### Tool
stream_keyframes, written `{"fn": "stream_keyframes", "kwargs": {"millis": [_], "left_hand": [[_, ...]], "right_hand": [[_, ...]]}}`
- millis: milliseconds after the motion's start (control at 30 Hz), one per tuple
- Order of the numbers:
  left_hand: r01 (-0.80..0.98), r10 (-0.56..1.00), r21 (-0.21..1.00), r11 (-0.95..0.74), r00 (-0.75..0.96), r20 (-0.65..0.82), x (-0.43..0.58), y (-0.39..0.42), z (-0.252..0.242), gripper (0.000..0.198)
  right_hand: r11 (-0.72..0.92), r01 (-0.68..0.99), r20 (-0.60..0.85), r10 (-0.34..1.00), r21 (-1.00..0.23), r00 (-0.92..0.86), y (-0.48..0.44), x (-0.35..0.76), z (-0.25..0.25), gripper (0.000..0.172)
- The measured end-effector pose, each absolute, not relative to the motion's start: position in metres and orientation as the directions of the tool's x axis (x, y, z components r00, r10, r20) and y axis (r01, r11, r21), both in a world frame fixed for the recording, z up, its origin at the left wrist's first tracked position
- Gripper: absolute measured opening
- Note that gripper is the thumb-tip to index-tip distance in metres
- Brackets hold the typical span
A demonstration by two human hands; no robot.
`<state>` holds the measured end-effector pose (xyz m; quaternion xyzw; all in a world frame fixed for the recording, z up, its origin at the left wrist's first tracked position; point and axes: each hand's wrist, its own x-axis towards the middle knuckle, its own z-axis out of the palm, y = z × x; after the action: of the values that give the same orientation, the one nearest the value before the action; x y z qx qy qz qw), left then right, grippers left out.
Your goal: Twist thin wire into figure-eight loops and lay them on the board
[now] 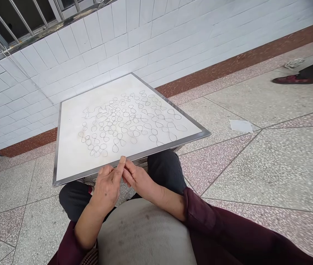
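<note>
In the head view, we look down on a white table (72,156) with a grey metal rim, slanting across the centre left of the frame; spread over its middle we see many thin dark loops (129,119), a good number twisted into figure-eights, some touching or overlapping.

At the table's near edge, just below the frame's centre, we find the left hand (108,186) and the right hand (140,180) meeting at the fingertips; the fingers of both are bent and drawn together, but we cannot tell whether either hand grips anything, since the tips hide what lies between; nor can we tell whether they touch the rim.

Below, we see maroon sleeves (206,217), a stained grey cloth (145,235) over the lap and dark-trousered knees (164,169); a white-tiled wall (173,40) and a barred window (21,16) fill the upper left; on the terrazzo floor (269,165), we note a white sheet (241,126) at right and another person's dark red shoe (291,79) at upper right.
</note>
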<state>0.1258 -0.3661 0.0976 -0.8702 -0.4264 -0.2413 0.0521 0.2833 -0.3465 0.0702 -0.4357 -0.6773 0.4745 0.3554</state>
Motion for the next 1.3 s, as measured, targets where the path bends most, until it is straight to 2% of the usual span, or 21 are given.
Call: {"fn": "stream_keyframes", "kwargs": {"millis": [100,267,500,667,867,967,1200,1300], "left_hand": [[0.773,0.729,0.155,-0.615,0.483,0.486,0.128,-0.365,0.093,0.071],[0.738,0.789,0.34,-0.583,0.416,0.452,0.128,-0.365,0.091,0.073],[0.697,0.811,0.425,-0.577,0.429,0.397,0.121,-0.367,0.097,0.07],[0.699,0.779,0.365,-0.615,0.464,0.422,0.12,-0.366,0.093,0.07],[0.731,0.708,0.156,-0.664,0.549,0.443,0.121,-0.369,0.089,0.07],[0.747,0.696,0.092,-0.658,0.558,0.452,0.122,-0.371,0.089,0.071],[0.785,0.696,0.024,-0.618,0.533,0.482,0.129,-0.372,0.085,0.066],[0.81,0.718,0.084,-0.581,0.461,0.522,0.129,-0.37,0.084,0.065]], "right_hand": [[0.221,0.314,0.109,0.935,-0.923,-0.336,-0.346,0.283,0.065,0.012],[0.241,0.258,0.139,0.923,-0.936,-0.36,-0.347,0.283,0.061,0.009],[0.209,0.187,0.118,0.906,-0.96,-0.408,-0.349,0.284,0.063,0.013],[0.224,0.179,0.138,0.906,-0.958,-0.399,-0.349,0.285,0.061,0.013],[0.208,0.172,0.144,0.935,-0.963,-0.324,-0.35,0.283,0.06,0.009],[0.196,0.114,0.153,0.94,-0.974,-0.306,-0.352,0.281,0.063,0.013],[0.109,-0.039,0.115,0.959,-0.993,-0.258,-0.352,0.274,0.057,0.024],[0.063,-0.087,0.086,0.953,-0.994,-0.291,-0.349,0.273,0.054,0.026]]}}
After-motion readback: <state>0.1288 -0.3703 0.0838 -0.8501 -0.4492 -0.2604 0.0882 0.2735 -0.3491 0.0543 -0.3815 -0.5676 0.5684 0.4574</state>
